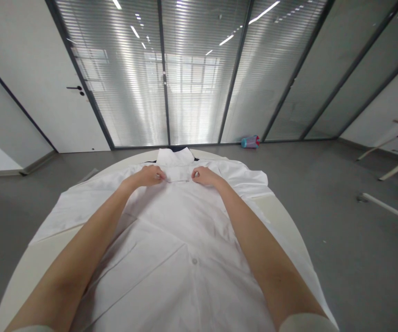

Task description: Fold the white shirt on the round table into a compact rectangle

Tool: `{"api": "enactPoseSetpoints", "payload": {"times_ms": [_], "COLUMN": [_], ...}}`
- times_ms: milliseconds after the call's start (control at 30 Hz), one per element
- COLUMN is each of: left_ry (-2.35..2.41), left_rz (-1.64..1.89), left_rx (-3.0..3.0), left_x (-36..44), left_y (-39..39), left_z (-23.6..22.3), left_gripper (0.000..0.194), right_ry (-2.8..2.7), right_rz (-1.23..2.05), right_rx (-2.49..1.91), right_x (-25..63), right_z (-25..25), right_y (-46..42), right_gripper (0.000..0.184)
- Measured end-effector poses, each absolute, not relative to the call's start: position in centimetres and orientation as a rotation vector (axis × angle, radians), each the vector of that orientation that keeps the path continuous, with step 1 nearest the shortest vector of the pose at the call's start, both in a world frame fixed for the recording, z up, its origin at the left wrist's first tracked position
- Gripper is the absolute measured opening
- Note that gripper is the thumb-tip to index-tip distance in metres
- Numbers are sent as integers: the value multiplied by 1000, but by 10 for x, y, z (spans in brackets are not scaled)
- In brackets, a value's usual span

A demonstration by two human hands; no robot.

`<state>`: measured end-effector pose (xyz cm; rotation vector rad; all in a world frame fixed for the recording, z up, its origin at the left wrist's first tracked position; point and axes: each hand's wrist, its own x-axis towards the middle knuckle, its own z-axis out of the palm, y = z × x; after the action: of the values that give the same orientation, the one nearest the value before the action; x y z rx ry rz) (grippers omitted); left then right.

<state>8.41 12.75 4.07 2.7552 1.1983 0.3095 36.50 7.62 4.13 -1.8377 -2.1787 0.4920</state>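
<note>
A white button-up shirt (185,216) lies spread over a round table (289,226), with its collar (174,157) at the far edge and its sleeves out to both sides. Just below the collar, my left hand (149,175) pinches the cloth at the left end of a short horizontal fold. At the right end of that fold, my right hand (204,176) pinches the cloth too. The fingertips of both hands are closed, a short gap apart. One button (194,261) shows on the front, and creases run across the lower cloth.
Something dark (180,148) lies behind the collar. A blue and pink cylindrical item (250,141) rests on the floor by the glass partition (195,92). To the left is a white door (57,92); to the right are light furniture legs (392,210).
</note>
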Motion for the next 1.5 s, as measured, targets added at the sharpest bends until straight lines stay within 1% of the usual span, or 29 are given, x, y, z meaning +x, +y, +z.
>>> {"api": "enactPoseSetpoints", "payload": {"times_ms": [67,133,267,367,400,467,533,633,667,767,900,1000,1100,1367,1500], "left_ry": [1188,1239,1342,1160,1108,1094,1123,1128,1127,1141,1336,1608,1764,1829,1810], "left_rz": [247,227,383,556,556,445,317,280,283,321,429,487,462,277,322], "left_rx": [2777,2804,2862,2926,2935,2919,2886,2877,2881,2886,2820,2707,2655,2624,2617], "left_x": [86,92,116,134,138,140,139,137,136,137,138,138,137,139,139], "left_y": [125,120,109,103,102,102,103,105,106,105,102,101,101,106,105], "left_z": [40,39,28,10,3,-10,-19,-23,-23,-23,-24,-24,-24,-25,-25], "left_gripper": [12,14,29,41,46,54,57,58,58,59,57,55,60,67,65], "right_ry": [-2206,-2211,-2176,-2196,-2206,-2196,-2142,-2124,-2159,-2298,-2352,-2350,-2320,-2147,-2117], "right_rz": [493,464,334,348,367,371,246,-48,-98,-2,163,183,174,148,240], "right_rx": [-1821,-1813,-1668,-1580,-1596,-1653,-1683,-1655,-1651,-1730,-1828,-1839,-1861,-2059,-2008], "right_x": [362,359,351,346,345,345,344,342,341,340,340,341,340,338,340], "right_z": [39,37,32,23,21,18,18,16,13,2,-8,-8,-7,-9,-12], "right_y": [75,74,75,78,78,77,75,71,70,71,77,80,79,79,83], "right_gripper": [15,17,24,23,21,20,25,43,49,64,73,76,78,94,90]}}
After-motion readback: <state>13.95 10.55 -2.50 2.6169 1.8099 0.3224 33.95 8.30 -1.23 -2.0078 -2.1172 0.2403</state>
